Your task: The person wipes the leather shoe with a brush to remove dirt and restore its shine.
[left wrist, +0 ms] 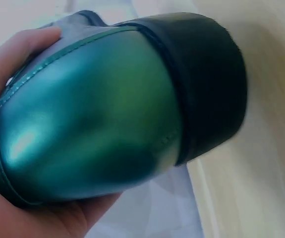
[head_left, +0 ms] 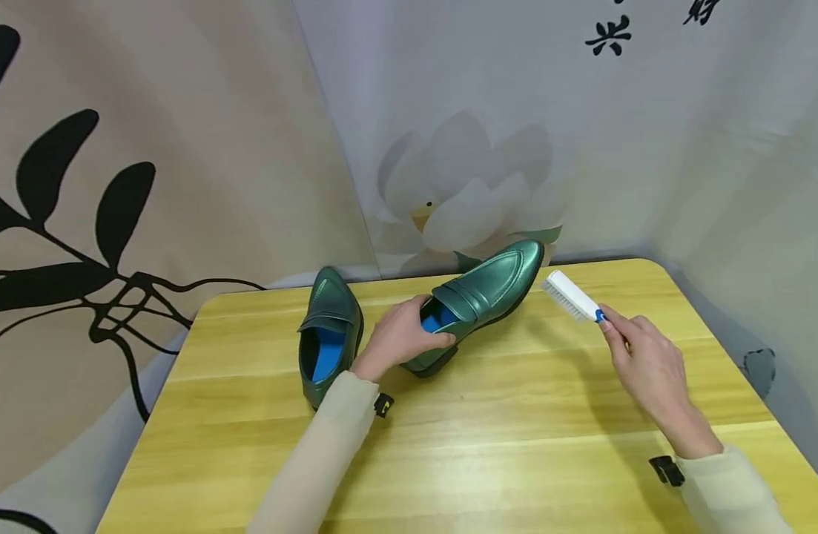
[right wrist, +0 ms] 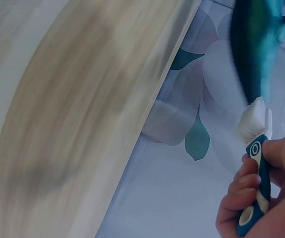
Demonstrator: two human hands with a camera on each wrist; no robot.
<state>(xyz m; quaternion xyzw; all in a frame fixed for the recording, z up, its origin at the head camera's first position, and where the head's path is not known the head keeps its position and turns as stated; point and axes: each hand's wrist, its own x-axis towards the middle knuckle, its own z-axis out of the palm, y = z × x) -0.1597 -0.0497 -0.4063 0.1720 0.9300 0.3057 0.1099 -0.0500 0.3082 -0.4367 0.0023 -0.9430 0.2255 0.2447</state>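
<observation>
My left hand point(head_left: 409, 331) grips a shiny green loafer point(head_left: 495, 285) by its heel end, thumb and fingers around the opening. The loafer is tilted, toe up and pointing to the far right; its blue insole shows inside. In the left wrist view the rounded heel counter point(left wrist: 92, 114) and the dark heel block point(left wrist: 209, 84) fill the middle. My right hand point(head_left: 649, 363) holds a white-headed brush point(head_left: 572, 295) by its blue and white handle point(right wrist: 256, 188). The bristles face left and down, a little to the right of the loafer's toe.
A matching green loafer point(head_left: 328, 334) stands on the wooden table point(head_left: 489, 460), left of my left hand, toe toward the back. Behind the table hangs a pale printed cloth point(head_left: 489, 89) with leaf and flower patterns, close to the table's back edge.
</observation>
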